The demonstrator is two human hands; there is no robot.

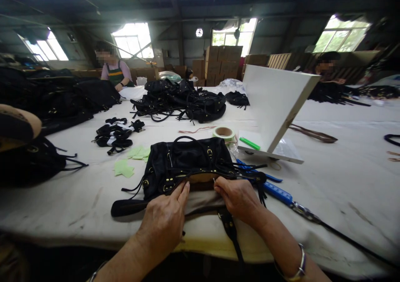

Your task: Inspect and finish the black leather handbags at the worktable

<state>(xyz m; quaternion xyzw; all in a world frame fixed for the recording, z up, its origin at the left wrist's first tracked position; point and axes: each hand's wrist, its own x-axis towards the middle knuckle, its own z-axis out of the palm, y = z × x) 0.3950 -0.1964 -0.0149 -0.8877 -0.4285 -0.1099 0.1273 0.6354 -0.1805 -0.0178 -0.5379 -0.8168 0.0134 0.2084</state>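
Observation:
A black leather handbag (pixel 187 159) with brass buckles and straps lies on the white table (pixel 343 182) right in front of me. My left hand (pixel 165 217) rests on the bag's near edge, fingers pressing at the open zipper. At the zipper's right end my right hand (pixel 239 196) pinches something small, likely the zipper pull. A light lining shows under both hands. A black strap (pixel 231 232) trails off the table edge.
Tape roll (pixel 223 133), green marker (pixel 249 143) and a leaning white board (pixel 275 103) sit behind the bag. A blue-handled tool (pixel 275 190) lies at right. Green paper slips (pixel 131 159), strap bundles (pixel 117 134) and bag piles (pixel 184 98) are farther off. Two other people work at the far side.

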